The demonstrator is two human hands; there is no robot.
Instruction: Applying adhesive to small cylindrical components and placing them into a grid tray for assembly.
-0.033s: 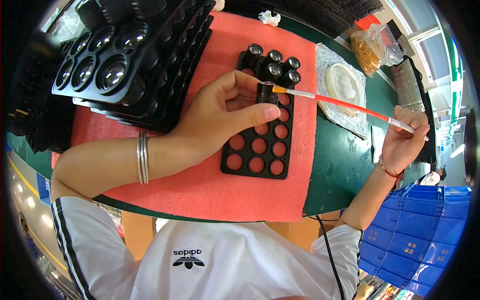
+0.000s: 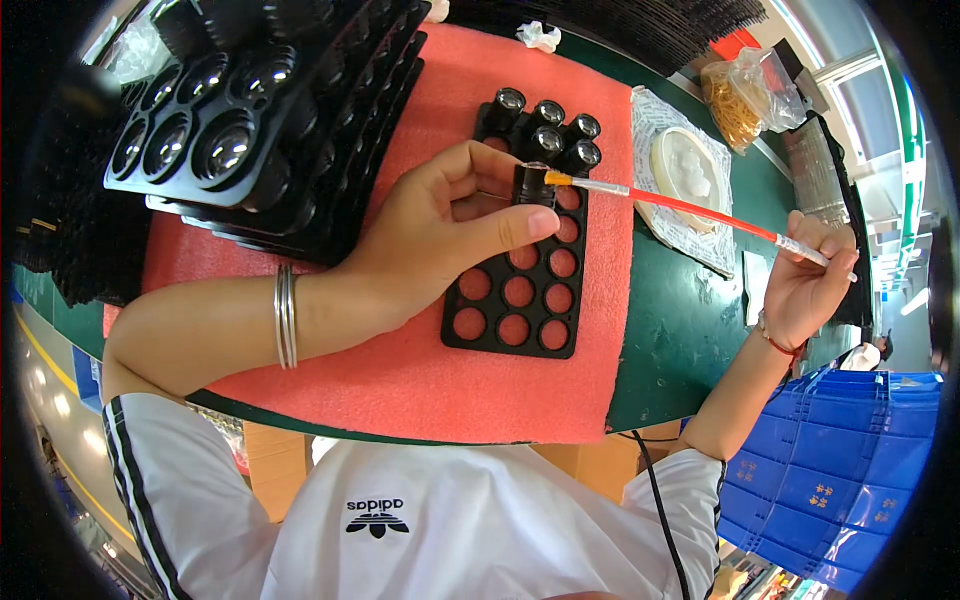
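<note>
Left hand (image 2: 440,225) pinches the black lens barrel (image 2: 532,188) over the tray (image 2: 536,314); right hand (image 2: 805,290) clasps the red brush (image 2: 700,211), bristles at the barrel's rim. It looks light, stiff, its glass probably scratchable: grip the sides! Fingers hide its lower end; whether it clears the tray, can't tell.

The left hand (image 2: 425,225) covers part of the black tray (image 2: 536,312) and the foot of the lens barrel (image 2: 533,188) it holds. I can't tell whether the brush (image 2: 690,210) quite meets it. The stack of lens trays (image 2: 265,120) at left runs past the upper edge of view.
</note>
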